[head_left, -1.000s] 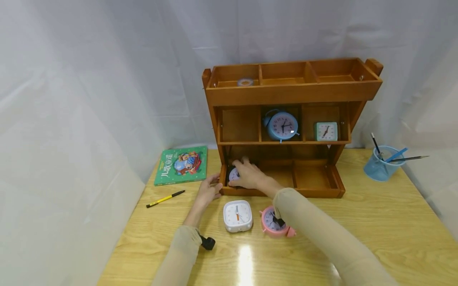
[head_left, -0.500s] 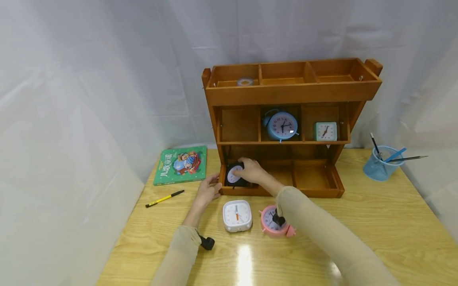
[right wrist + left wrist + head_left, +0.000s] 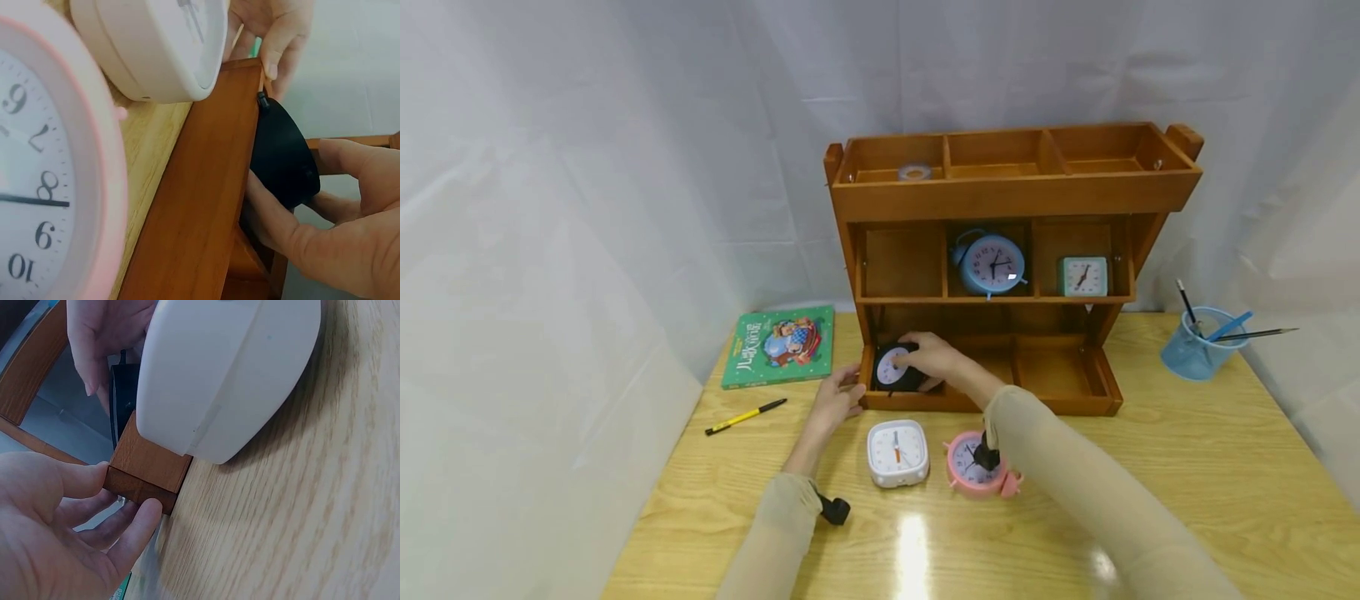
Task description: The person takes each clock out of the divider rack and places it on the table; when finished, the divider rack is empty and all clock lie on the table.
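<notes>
black clock [image 3: 889, 368] with pale dial stands in the left compartment of the lowest tier of the wooden shelf [image 3: 1015, 196], its dial turned to the front. the right hand [image 3: 934, 358] is at its three o'clock side and holds it: in the right wrist view, the thumb and the fingers lie around the black body in a narrow grip. the left hand [image 3: 837, 400] is at eight o'clock from this clock, at the left end of the same tier; in the left wrist view, its thumb and fingers hold the corner of the wood, also narrowly.

at six o'clock from the black clock, just before the shelf, the white clock [image 3: 898, 452] lies on the table [image 3: 1210, 433] with its face up. between four and five o'clock lies the pink clock [image 3: 966, 477], also face up; a black wrist device [image 3: 987, 454] on the right arm covers a part of it in the head view.

higher in the shelf, between one and two o'clock, the blue clock [image 3: 991, 263] occupies the middle compartment of the middle tier, and at two o'clock the small green clock [image 3: 1084, 276] sits in the right compartment beside it. the tape roll [image 3: 914, 172] lies at twelve o'clock, in the left compartment of the top tier.

on the table, the green book [image 3: 780, 346] is between nine and ten o'clock, and the yellow-and-black pen [image 3: 747, 417] is between eight and nine, near the book. well apart, at three o'clock, stands the blue cup [image 3: 1198, 354] with pencils [image 3: 1262, 333] in it.
</notes>
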A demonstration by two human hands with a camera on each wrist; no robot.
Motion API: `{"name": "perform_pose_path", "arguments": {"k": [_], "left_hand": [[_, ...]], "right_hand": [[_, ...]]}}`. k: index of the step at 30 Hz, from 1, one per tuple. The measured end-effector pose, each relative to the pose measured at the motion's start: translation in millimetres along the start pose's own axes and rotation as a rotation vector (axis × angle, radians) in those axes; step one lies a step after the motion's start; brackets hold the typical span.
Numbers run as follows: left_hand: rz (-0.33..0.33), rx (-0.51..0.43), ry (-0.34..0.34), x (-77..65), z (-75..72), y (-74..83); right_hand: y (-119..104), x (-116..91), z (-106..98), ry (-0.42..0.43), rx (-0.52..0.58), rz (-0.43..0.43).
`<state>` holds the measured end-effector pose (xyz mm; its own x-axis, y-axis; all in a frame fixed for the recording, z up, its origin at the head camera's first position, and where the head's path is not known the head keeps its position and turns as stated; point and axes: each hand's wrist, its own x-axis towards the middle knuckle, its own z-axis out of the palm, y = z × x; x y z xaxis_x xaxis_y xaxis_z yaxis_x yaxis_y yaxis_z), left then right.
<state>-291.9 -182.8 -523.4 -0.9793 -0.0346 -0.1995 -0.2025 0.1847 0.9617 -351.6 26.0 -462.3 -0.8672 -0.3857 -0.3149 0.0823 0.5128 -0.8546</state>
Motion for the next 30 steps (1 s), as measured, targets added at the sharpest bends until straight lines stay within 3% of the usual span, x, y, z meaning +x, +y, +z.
{"name": "perform_pose_path", "arguments": {"k": [6,17,30], "left_hand": [[-0.006,0.008,-0.001,-0.6,0.7,0.7],[-0.016,0.011,-0.004,-0.7,-1.1,-0.5],[-0.01,0.021,-0.003,-1.3,-1.1,-0.1]], "right_hand": [[4.2,1.0,-8.2,-0.07,0.158,0.053],[16.6,7.8,-14.7,-0.161,0.309,0.08],[22.0,3.3,-17.6,-0.091,0.442,0.051]]}}
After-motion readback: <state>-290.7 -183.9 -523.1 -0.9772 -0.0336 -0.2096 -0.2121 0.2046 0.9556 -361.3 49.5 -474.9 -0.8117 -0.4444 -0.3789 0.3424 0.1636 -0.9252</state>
